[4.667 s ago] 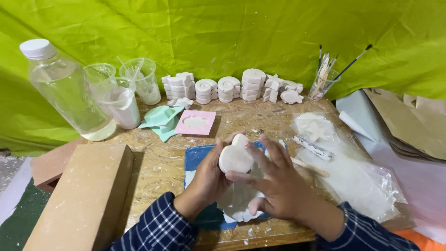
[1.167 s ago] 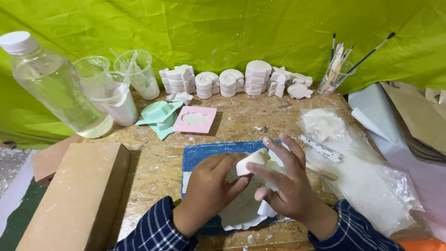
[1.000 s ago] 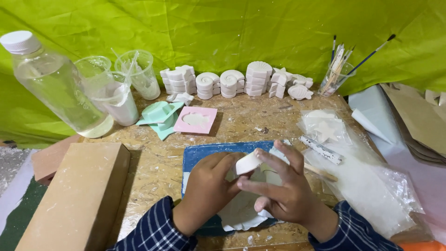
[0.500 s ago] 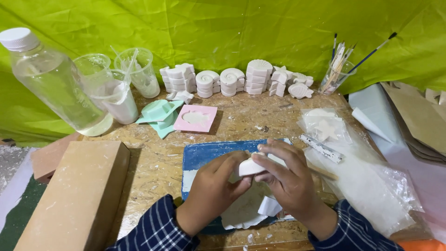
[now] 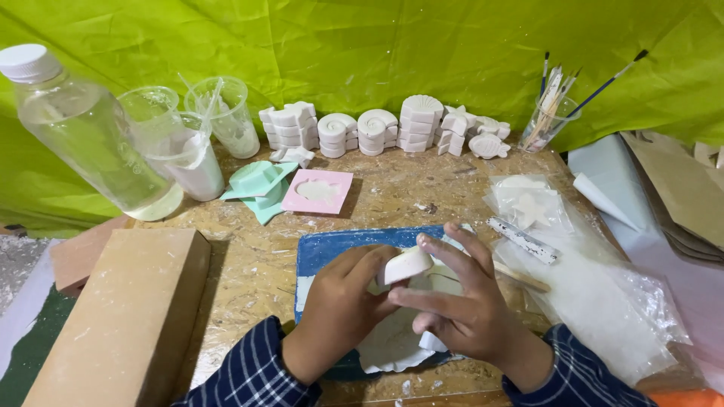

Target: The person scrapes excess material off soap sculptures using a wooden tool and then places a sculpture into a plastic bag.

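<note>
Both hands hold a small white plaster piece (image 5: 406,265) above the blue mat (image 5: 324,249) on the bench (image 5: 249,264). The left hand (image 5: 339,309) grips its near edge, fingers curled; the right hand (image 5: 460,309) spreads its fingers (image 5: 437,252) over the far side.

Both hands met in front, left hand (image 5: 343,305) curled, right hand (image 5: 460,309) with fingers (image 5: 441,252) spread, plaid sleeves below.
</note>
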